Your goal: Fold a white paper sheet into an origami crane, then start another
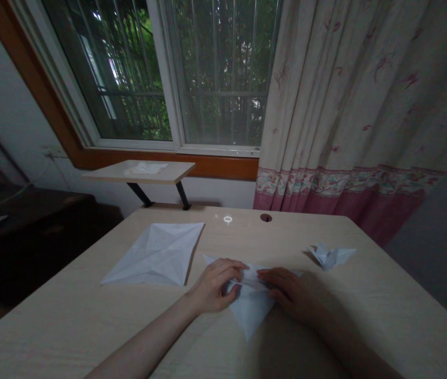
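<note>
Head view: left hand [219, 287] and right hand [292, 292] both grip the folded paper [250, 310], apparently to keep its crease aligned.

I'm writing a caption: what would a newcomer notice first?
Likely the left hand and right hand, both on a white paper at the middle of the table. Then perhaps a creased sheet to the left and a small folded figure to the right. The large window behind stands out too.

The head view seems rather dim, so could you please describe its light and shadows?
Head view: a dim room, brightest through the window; also in the head view, the right hand looks darker than the left hand, with shadow on the table beside it.
</note>
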The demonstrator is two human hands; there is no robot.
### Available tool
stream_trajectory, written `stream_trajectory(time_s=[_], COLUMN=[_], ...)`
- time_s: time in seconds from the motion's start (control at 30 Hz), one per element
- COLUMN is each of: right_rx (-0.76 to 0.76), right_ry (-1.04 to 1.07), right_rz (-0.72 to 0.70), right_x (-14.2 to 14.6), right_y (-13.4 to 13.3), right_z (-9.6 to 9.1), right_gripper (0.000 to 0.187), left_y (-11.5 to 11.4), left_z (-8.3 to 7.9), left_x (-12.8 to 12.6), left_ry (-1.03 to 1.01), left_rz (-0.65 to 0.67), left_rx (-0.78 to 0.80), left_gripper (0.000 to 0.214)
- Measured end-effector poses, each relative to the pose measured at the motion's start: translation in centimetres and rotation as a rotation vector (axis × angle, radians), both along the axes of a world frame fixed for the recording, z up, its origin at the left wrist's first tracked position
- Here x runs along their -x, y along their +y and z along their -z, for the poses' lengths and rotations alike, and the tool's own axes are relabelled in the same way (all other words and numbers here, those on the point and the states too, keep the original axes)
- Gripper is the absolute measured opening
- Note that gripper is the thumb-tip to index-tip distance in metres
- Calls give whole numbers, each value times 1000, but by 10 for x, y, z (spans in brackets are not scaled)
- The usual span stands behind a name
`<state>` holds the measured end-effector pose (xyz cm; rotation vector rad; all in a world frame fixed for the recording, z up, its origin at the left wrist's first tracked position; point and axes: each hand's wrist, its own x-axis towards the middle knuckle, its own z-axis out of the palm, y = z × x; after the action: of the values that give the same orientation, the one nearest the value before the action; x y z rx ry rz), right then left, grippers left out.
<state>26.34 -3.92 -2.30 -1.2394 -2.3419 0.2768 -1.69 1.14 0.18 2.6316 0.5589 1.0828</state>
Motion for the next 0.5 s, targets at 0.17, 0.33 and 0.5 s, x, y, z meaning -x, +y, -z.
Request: stream_trajectory(time_s=[0.17, 0.33, 0.5], right_rx=[19, -51, -112], right_ry=[-28, -4, 60], right_rz=[18, 67, 125], right_x=[4, 10, 9], right_y=[-3, -3, -2], right_z=[-4, -3, -1], right_gripper=[42, 37, 36], left_y=[2, 1, -1], left_z=[1, 3, 0], left_x=[-1, 0, 0], left_ry=[-79, -121, -123], left_rz=[-1, -85, -125], left_rx=[11, -81, -154], left_gripper=[16, 15, 15])
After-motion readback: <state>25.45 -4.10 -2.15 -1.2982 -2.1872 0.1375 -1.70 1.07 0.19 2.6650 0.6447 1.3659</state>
